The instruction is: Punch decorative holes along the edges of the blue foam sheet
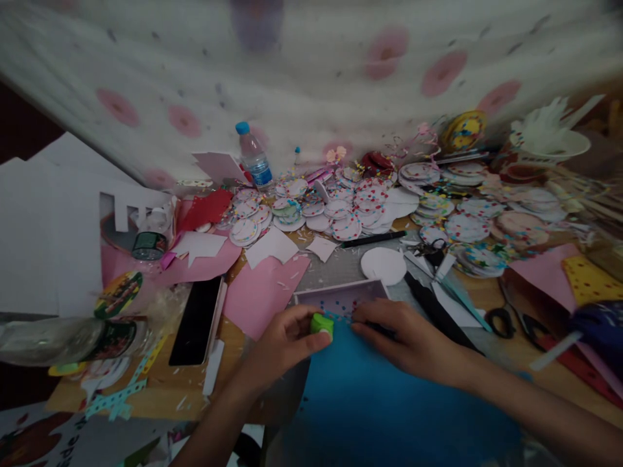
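My left hand (pixel 285 340) grips a small green punch (pixel 322 323) at the top edge of a blue sheet of paper (pixel 384 402). My right hand (pixel 406 337) lies flat on that sheet just right of the punch, fingers pressing the edge down. Directly behind both hands sits a shallow pale box lid (pixel 341 296) sprinkled with tiny coloured dots.
A black phone (pixel 197 320) lies left of the hands beside pink paper (pixel 263 292). Scissors (pixel 511 319) and a black pen (pixel 372 239) lie to the right. Several confetti-patterned paper circles (pixel 370 207) cover the back, with a water bottle (pixel 254 157) and white card cutouts (pixel 53 227).
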The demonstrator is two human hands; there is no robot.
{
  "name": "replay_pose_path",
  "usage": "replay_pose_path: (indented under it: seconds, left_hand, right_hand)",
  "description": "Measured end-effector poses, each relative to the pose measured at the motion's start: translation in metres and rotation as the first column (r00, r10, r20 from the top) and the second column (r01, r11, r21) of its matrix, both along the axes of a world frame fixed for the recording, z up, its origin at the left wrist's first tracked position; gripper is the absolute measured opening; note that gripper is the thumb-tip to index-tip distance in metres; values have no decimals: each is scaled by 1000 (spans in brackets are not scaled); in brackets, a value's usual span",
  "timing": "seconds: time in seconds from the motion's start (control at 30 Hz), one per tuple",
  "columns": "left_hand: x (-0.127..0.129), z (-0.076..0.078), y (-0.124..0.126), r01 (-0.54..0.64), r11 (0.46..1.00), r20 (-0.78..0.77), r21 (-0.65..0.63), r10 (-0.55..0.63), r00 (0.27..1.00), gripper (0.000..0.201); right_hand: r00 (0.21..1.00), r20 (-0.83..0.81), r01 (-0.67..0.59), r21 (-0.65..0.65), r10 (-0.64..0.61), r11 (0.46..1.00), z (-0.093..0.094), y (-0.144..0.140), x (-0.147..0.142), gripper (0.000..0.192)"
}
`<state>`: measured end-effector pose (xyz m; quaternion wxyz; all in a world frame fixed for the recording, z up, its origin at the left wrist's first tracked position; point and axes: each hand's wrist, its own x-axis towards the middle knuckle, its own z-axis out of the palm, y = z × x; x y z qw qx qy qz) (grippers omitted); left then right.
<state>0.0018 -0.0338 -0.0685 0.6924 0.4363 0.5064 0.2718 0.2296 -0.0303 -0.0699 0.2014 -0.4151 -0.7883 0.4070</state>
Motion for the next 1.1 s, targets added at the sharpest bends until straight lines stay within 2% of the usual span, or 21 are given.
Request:
replay_pose_path:
  seconds: [0.17, 0.33, 0.47, 0.53, 0.6, 0.7, 0.83, 0.97, 1.1]
  left_hand:
    - [0, 3, -3, 41, 996, -72, 83, -35, 997, 40]
    - [3, 10, -6, 123, 974, -236, 192, -76, 969, 40]
    - [10, 10, -6, 158, 957, -288, 242, -84, 954, 38]
    - [15, 10, -5, 201, 937, -294, 286, -114, 949, 34]
    - [19, 9, -4, 242, 912, -301, 331, -141, 943, 31]
    - [25, 8, -1, 268, 888, -316, 374, -150, 937, 26]
    - [26, 3, 1, 285, 860, -356, 424, -131, 925, 26]
    - [28, -1, 4, 246, 879, -325, 408, -111, 939, 26]
    - [30, 0, 7, 238, 906, -275, 351, -143, 951, 27]
  right_hand:
    - [1000, -20, 6, -12, -6, 1000, -1, 1, -1, 30]
    - [1000, -23, 7, -18, -8, 1000, -2, 0, 0, 30]
    - [998, -38, 57, -39, -59, 998, 4, 2, 4, 23]
    - [997, -56, 46, -94, -51, 995, 9, 7, 3, 44]
    - [996, -84, -44, -168, 31, 985, 13, 13, 0, 61]
    - [980, -156, -159, -241, 123, 957, 13, 20, -8, 48]
    - [973, -225, -122, -285, 58, 951, 2, 23, -15, 40]
    - [969, -244, -87, -261, 22, 961, -4, 25, -15, 39]
    - [981, -176, -132, -266, 87, 955, 1, 31, -7, 46]
